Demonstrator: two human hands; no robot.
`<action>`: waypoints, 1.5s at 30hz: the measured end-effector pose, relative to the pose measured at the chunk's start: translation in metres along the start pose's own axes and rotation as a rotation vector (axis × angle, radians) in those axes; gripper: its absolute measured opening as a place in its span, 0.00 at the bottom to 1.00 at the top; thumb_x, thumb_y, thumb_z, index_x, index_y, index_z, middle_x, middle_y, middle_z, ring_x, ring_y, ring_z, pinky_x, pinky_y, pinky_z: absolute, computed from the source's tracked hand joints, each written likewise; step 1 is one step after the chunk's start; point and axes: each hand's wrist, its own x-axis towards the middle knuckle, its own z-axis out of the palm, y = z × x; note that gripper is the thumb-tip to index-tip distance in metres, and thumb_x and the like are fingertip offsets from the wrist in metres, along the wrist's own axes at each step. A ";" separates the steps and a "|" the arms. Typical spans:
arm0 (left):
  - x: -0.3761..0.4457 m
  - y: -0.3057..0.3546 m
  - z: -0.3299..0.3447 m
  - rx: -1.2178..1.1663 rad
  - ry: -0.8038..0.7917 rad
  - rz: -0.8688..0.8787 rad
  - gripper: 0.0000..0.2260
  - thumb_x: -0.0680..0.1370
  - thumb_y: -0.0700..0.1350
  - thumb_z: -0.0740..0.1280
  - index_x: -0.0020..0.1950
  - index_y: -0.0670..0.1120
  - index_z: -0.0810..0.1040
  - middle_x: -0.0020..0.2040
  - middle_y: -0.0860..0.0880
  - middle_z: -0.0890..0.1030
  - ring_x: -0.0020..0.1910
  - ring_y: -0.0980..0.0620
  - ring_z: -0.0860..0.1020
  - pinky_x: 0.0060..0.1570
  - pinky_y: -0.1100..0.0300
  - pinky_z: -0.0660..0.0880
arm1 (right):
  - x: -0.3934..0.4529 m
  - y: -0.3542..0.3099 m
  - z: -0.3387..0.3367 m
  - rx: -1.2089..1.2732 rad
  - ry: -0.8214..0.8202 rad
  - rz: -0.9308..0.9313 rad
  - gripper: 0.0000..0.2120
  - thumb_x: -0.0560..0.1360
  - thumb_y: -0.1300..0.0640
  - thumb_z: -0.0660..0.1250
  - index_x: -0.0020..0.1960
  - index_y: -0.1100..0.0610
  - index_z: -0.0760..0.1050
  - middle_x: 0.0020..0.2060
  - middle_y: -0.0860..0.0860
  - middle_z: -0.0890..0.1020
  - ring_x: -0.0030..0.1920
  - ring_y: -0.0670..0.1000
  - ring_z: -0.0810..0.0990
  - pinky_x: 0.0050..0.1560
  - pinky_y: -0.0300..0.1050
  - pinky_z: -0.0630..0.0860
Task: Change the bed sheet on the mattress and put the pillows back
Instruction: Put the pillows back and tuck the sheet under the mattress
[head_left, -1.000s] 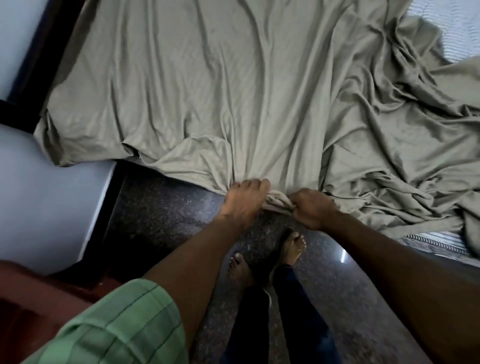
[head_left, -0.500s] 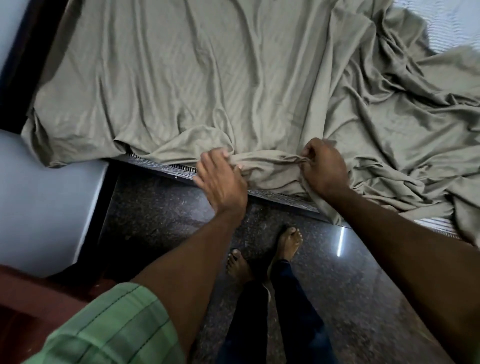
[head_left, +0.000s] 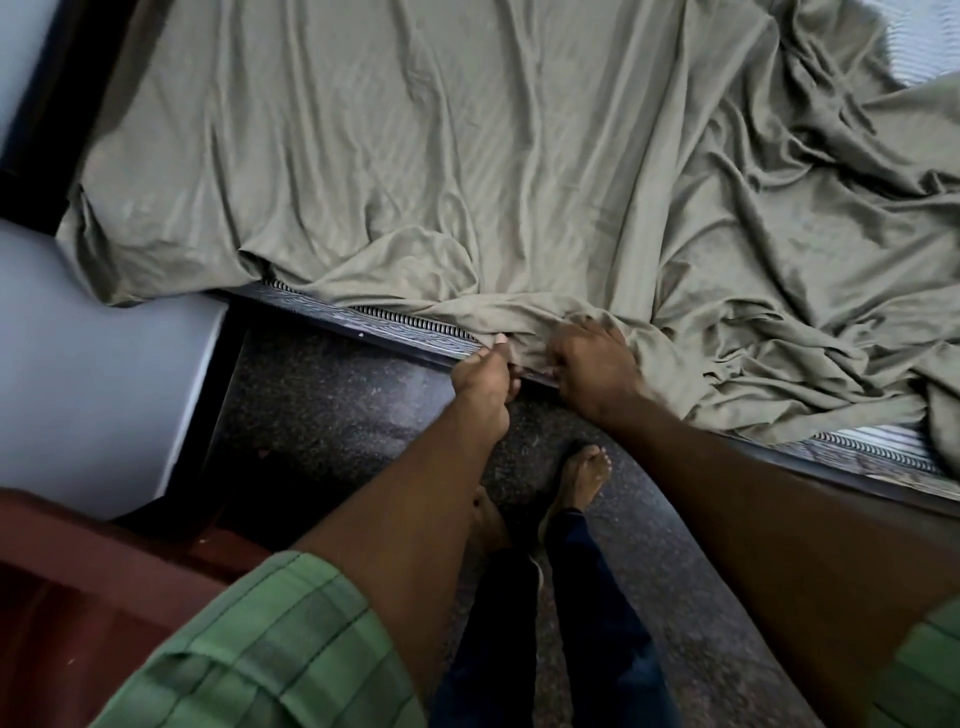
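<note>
An olive-green bed sheet (head_left: 441, 156) lies wrinkled across the mattress (head_left: 878, 447), whose striped edge shows along the near side. The sheet is bunched in folds at the right. My left hand (head_left: 480, 382) pinches the sheet's hem at the mattress edge, thumb on top. My right hand (head_left: 592, 366) sits just to its right, fingers curled into the gathered sheet at the same edge. No pillows are in view.
A dark bed frame rail (head_left: 395, 338) runs under the mattress edge. A pale wall (head_left: 93, 374) stands at the left, a dark red object (head_left: 78, 597) at the lower left. My bare feet (head_left: 582, 478) stand on the dark speckled floor (head_left: 337, 410).
Both hands came down from the top of the mattress to its near edge and closed in side by side on the sheet's hem. More of the striped mattress edge shows at the left.
</note>
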 end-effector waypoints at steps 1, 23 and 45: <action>-0.001 -0.002 -0.003 0.064 -0.005 0.002 0.14 0.82 0.49 0.70 0.38 0.46 0.75 0.32 0.48 0.77 0.25 0.57 0.73 0.22 0.66 0.69 | -0.003 -0.001 -0.002 0.052 -0.007 0.007 0.05 0.73 0.54 0.73 0.47 0.52 0.78 0.52 0.54 0.83 0.60 0.59 0.77 0.62 0.54 0.69; 0.001 -0.050 -0.056 0.188 0.171 -0.147 0.28 0.61 0.52 0.73 0.58 0.41 0.81 0.52 0.43 0.85 0.46 0.42 0.84 0.46 0.50 0.84 | -0.024 -0.033 0.020 0.332 -1.011 0.114 0.47 0.73 0.20 0.47 0.82 0.48 0.58 0.82 0.53 0.59 0.79 0.55 0.62 0.78 0.54 0.60; -0.016 -0.048 -0.064 -0.202 -0.048 -0.225 0.24 0.84 0.61 0.60 0.60 0.41 0.81 0.50 0.41 0.84 0.47 0.43 0.82 0.51 0.51 0.79 | 0.015 -0.051 0.020 0.437 -0.582 0.195 0.17 0.82 0.50 0.65 0.38 0.58 0.80 0.38 0.54 0.81 0.51 0.57 0.81 0.46 0.45 0.70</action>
